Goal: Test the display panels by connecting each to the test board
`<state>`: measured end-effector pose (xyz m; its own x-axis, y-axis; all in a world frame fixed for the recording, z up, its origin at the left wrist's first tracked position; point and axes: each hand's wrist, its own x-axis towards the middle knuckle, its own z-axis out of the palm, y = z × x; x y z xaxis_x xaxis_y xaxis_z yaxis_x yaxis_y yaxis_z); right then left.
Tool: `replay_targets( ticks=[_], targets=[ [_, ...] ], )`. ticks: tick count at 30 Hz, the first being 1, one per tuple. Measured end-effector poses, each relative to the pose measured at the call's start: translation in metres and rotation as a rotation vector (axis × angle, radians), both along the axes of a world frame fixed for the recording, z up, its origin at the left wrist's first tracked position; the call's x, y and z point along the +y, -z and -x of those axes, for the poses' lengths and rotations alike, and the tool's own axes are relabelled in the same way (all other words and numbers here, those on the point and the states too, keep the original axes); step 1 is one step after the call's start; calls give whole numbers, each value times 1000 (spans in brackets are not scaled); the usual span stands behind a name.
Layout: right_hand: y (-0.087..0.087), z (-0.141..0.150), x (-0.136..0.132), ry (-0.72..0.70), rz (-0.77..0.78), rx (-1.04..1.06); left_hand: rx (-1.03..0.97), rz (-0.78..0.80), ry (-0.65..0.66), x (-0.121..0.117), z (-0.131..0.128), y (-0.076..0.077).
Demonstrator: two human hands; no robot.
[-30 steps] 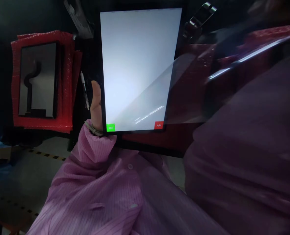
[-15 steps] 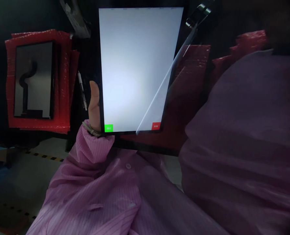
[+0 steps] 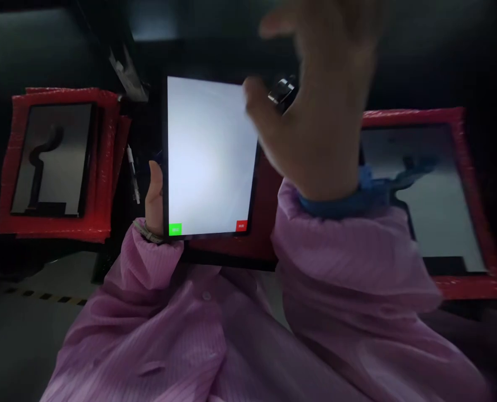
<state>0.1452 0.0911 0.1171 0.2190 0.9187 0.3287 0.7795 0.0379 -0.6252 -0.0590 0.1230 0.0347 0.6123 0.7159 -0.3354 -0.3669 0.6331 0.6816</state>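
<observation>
My left hand [image 3: 154,195] is gripping the black-framed, white-lit rectangular display panel [image 3: 206,156] by its lower left edge, thumb up. My right hand [image 3: 315,111] is spread wide over its corner; contact, I can't tell.

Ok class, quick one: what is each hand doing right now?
Left hand: closed, holding the edge of a lit display panel.
Right hand: open, blurred, raised by the panel's upper corner, holding nothing visible.

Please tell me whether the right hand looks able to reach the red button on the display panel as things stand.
Probably yes: the right hand is raised at the right edge of the display panel, and nothing covers the red button in its corner.
</observation>
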Motion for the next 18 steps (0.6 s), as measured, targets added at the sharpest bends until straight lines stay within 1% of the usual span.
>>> replay_targets(
  ticks=[1, 2, 4, 5, 7, 8, 10, 12, 14, 16, 18],
  targets=[
    [5, 7, -4, -26, 16, -100, -12, 12, -12, 1, -1, 0],
    [12, 13, -8, -85, 42, -184, -23, 21, -19, 1, -1, 0],
    [33, 23, -13, -196, 49, -232, -33, 41, -25, 2, -4, -1],
    [44, 26, -14, -211, 41, -239, -33, 56, -18, 1, -5, -3],
    [63, 32, -16, -197, 1, -254, -28, 94, 7, 1, -6, -6],
    [70, 35, -18, -185, -19, -256, -27, 114, 26, 0, -7, -8],
    [78, 40, -20, -167, -50, -237, -19, 139, 72, 0, -6, -9],
    [82, 43, -23, -163, -94, -173, -2, 107, 108, 1, -5, -8],
    [85, 40, -24, -124, -196, -54, 14, 12, 129, 3, -3, -4],
    [91, 31, -23, -28, -312, 111, 38, -72, 156, 7, 0, 0],
    [98, 17, -19, 96, -363, 298, 68, -90, 209, 12, 2, -1]
  ],
)
